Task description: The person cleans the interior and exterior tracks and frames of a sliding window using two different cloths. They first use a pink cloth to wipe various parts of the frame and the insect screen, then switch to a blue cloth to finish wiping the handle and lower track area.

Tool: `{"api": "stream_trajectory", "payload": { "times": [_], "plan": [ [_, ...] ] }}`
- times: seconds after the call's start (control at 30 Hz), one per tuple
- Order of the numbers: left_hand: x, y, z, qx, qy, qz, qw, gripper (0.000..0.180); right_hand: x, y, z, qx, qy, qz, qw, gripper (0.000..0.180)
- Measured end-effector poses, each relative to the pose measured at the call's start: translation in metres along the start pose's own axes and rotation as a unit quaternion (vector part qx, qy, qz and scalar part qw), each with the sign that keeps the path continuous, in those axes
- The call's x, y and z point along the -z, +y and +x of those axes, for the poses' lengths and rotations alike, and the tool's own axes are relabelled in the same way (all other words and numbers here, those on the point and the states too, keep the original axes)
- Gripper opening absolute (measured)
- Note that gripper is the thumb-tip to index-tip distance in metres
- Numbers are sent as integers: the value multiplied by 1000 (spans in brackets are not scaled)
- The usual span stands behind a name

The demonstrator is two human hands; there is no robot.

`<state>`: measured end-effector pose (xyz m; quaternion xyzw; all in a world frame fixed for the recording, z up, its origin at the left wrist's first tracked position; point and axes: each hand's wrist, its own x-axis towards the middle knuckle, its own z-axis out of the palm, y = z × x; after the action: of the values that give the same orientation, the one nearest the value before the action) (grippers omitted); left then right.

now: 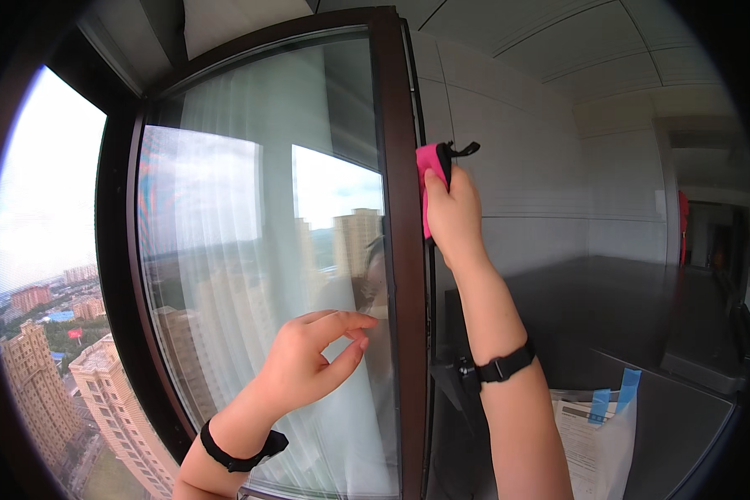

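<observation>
A brown-framed window sash [407,275] stands swung inward, its glass pane [225,275] reflecting sky and buildings. My right hand [456,215] is closed round a bright pink cloth [427,158] with black edging and a black loop at its top. The cloth lies against the outer edge of the sash frame, above mid-height. Lower and to the left, my left hand [312,358] hovers in front of the pane with nothing in it, thumb and fingers apart. Whether its fingertips touch the glass I cannot tell. Each wrist wears a black band.
A dark countertop [592,308] spreads to the right beneath grey wall panels [525,167]. Papers with blue tape [596,433] hang at its front. Left of the sash is the window opening, with tall buildings [117,392] far below. A whitish curtain shows through or in the glass.
</observation>
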<state>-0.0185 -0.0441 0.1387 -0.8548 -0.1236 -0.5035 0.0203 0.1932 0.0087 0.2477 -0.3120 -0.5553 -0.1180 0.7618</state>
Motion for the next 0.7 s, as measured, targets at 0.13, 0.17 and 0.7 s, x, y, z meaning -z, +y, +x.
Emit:
{"api": "stream_trajectory", "payload": {
  "times": [0.13,0.17,0.7],
  "plan": [
    [4,-5,24,-25,-20,72,997,22,9,-5,-12,32,-8,-35,999,31],
    [6,-7,32,-43,-25,102,994,23,3,-6,3,-5,-10,-9,1000,31],
    [17,-12,123,-261,-54,360,894,47,-38,-83,199,-126,-37,230,964,41]
  ]
}}
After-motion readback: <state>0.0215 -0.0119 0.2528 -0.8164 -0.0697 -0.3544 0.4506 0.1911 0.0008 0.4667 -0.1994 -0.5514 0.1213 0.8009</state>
